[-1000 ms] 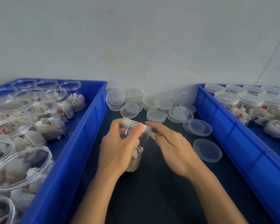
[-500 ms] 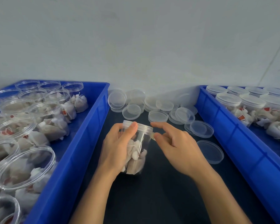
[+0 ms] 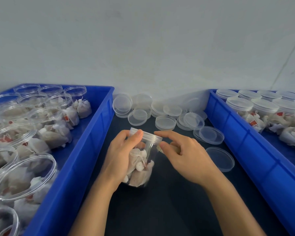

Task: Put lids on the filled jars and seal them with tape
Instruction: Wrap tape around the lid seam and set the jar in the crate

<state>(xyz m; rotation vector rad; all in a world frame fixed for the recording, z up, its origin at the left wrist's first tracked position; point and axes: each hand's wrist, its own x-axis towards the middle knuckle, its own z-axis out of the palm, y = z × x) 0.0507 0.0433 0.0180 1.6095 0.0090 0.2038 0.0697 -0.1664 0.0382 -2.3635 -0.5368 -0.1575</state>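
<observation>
A clear plastic jar (image 3: 144, 165) filled with white sachets stands on the dark table between two blue bins, with a clear lid (image 3: 152, 137) on top. My left hand (image 3: 123, 155) grips the jar's left side, thumb up against the lid rim. My right hand (image 3: 182, 154) is at the lid's right edge; its index finger reaches over the rim and its thumb and fingers pinch a small strip of clear tape (image 3: 160, 148) against the jar.
The left blue bin (image 3: 85, 150) holds several open jars of sachets. The right blue bin (image 3: 242, 138) holds several lidded jars. Loose clear lids (image 3: 165, 122) lie piled at the back of the table, with two more (image 3: 220, 158) right of my right hand.
The jar has come down from a tilted hold to stand on the table. My right hand has shifted from the lid top to its right edge.
</observation>
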